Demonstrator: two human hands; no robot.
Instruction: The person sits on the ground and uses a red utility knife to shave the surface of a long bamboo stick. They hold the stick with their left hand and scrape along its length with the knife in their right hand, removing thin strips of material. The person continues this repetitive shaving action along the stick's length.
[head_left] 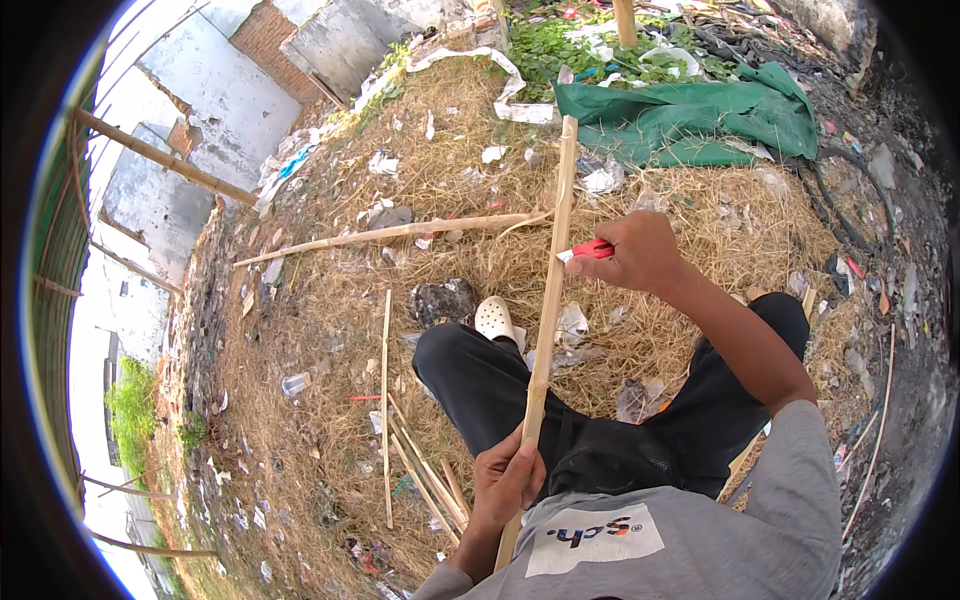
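One long bamboo strip [546,345] extends forward from beside the grey shirt [740,545]. Left hand [508,478] — fingers wrapped around the strip's lower part, thumb on top. Right hand [638,254] — fingers closed around a red-handled cutter [597,248], blade at the strip's right edge, exact contact unclear. Thinner strips [428,475] lie on dry grass [300,340] left of the person.
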